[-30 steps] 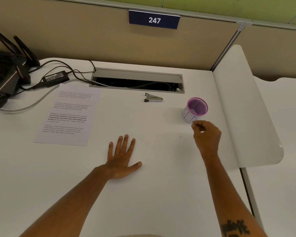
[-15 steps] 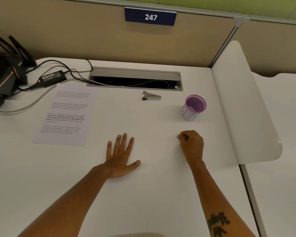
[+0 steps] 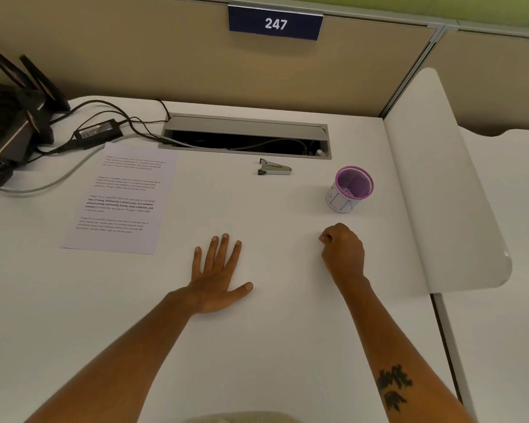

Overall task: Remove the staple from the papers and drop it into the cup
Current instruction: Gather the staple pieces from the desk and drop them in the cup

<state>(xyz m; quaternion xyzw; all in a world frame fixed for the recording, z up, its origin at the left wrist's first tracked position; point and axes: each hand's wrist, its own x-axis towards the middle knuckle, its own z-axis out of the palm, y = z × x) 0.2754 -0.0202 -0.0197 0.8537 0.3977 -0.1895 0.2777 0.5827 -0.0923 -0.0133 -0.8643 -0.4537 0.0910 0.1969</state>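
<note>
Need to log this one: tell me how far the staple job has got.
Looks nearly finished: papers lie flat, staple remover set down, both untouched. Left hand flat on the desk; right hand curled near the cup. Whether the staple is inside can't be seen.

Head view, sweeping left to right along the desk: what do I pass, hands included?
Black router → power adapter → papers → left hand, flat on the desk → staple remover → right hand, loosely closed → purple mesh cup → white side panel.
</note>
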